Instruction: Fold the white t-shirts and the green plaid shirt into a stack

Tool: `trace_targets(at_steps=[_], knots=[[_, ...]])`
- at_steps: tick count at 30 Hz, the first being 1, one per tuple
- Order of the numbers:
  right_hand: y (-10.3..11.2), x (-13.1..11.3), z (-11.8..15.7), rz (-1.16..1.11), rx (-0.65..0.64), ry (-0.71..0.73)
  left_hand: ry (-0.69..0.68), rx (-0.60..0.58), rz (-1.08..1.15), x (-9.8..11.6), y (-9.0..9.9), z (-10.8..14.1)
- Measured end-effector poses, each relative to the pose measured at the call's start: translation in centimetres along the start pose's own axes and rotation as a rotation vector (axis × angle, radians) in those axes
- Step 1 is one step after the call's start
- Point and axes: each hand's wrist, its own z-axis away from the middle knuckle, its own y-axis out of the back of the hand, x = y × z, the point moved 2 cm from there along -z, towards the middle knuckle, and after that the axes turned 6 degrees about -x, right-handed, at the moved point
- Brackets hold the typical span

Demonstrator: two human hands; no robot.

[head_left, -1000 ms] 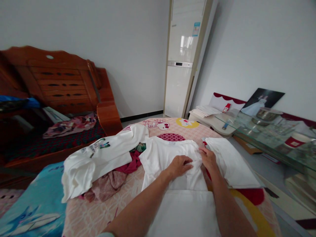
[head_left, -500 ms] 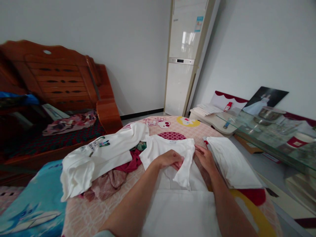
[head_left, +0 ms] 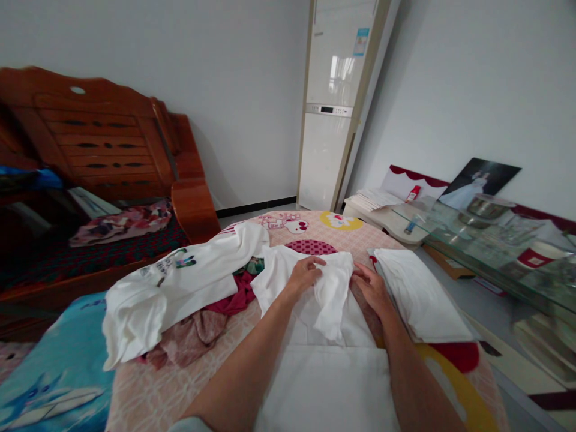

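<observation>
A white shirt (head_left: 330, 288) lies on the round table in front of me, its side folded inward and a sleeve hanging over its middle. My left hand (head_left: 307, 275) rests on it near the collar, fingers stretched out over the cloth. At the shirt's right edge, my right hand (head_left: 369, 287) pinches the fabric between thumb and fingers. Nearest to me, between my forearms, spreads a smooth white lower part (head_left: 328, 384) of the cloth. Whether it is one piece with the shirt, I cannot tell.
A folded white garment (head_left: 423, 294) lies on the right. On the left, a white printed shirt (head_left: 193, 276) covers part of a dusty-pink cloth (head_left: 193, 339). The patterned tablecloth (head_left: 153, 390) lies beneath. Beyond are a wooden bench (head_left: 108, 138) and a glass shelf (head_left: 477, 240).
My left hand has let go of the folded edge and moved up to lie near the collar. The folded part now lies flatter. My right hand stays at the right edge.
</observation>
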Motion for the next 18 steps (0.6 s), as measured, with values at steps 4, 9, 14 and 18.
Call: trace_targets(at_steps=[4, 9, 14, 18], knots=[[-0.1, 0.4, 0.1, 0.000, -0.018, 0.002, 0.118, 0.152, 0.017, -0.9, 3.0, 0.0], [-0.3, 0.9, 0.0, 0.013, -0.034, 0.020, 0.149, 0.253, -0.443, -1.9, 3.5, -0.3], [-0.1, 0.8, 0.1, 0.101, 0.050, -0.059, 0.142, 0.144, -0.686, -1.4, 2.2, -1.4], [-0.3, 0.3, 0.2, 0.221, -0.030, -0.075, 0.017, 0.039, -0.849, 0.4, 0.5, -3.7]])
